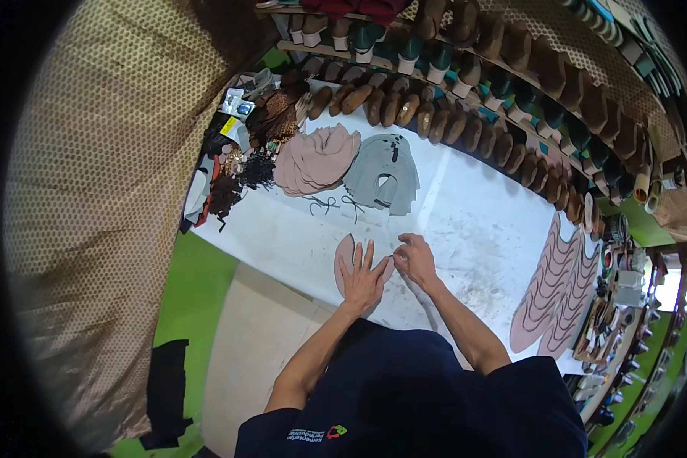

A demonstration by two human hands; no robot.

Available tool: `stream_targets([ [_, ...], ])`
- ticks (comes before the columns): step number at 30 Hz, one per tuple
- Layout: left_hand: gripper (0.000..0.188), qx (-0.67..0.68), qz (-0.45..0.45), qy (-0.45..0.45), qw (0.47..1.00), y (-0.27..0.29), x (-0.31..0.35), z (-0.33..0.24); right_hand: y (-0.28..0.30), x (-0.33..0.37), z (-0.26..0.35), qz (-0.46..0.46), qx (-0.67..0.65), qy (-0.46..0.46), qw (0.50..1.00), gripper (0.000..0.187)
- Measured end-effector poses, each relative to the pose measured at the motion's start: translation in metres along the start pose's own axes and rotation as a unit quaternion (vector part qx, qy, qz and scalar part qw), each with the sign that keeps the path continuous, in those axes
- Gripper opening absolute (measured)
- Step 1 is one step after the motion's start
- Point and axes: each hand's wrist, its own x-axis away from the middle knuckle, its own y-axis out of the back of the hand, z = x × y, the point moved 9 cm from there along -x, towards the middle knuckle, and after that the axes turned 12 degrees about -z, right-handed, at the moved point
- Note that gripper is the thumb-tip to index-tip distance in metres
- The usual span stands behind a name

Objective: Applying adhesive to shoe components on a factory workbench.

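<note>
A pink shoe-upper piece (344,256) lies flat near the front edge of the white table. My left hand (364,287) rests on it, fingers spread, covering its middle. Just to the right, my right hand (416,261) has its fingers bent and drawn together by the piece's right tip. Whatever may be between those fingertips is too small to make out. Beyond my hands are a fanned stack of pink pieces (313,169) and a stack of grey curved pieces (365,183). Small dark laces tied in bows (353,204) lie before the stacks.
Overlapping rows of pink pieces (546,294) lie at the table's right end. Brown shoe lasts (408,109) line the back edge, with loaded shelves above. Dark trims and packets (240,172) crowd the left corner. A patterned curtain (99,191) hangs at left.
</note>
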Motion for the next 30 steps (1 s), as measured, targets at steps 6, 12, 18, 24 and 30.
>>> stream_targets([
  [6, 0.065, 0.019, 0.001, 0.019, 1.000, 0.011, 0.002, 0.005, 0.008, -0.001, -0.008, -0.033, -0.037, -0.040, 0.998, 0.019],
  [12, 0.069, 0.010, -0.002, 0.114, 0.993, 0.034, 0.034, 0.053, 0.030, 0.033, 0.023, -0.087, 0.037, 0.030, 0.995, 0.034],
  [18, 0.062, -0.013, 0.036, 0.127, 0.991, 0.043, 0.059, 0.081, 0.003, 0.049, 0.049, -0.046, 0.072, 0.073, 0.994, 0.043],
  [24, 0.054, -0.008, 0.049, 0.070, 0.996, 0.043, 0.043, 0.086, -0.004, 0.056, 0.052, -0.062, 0.129, 0.045, 0.989, 0.040],
  [30, 0.047, 0.013, 0.062, -0.021, 0.998, 0.039, 0.019, 0.092, -0.019, 0.071, 0.075, -0.049, 0.132, 0.048, 0.989, 0.038],
])
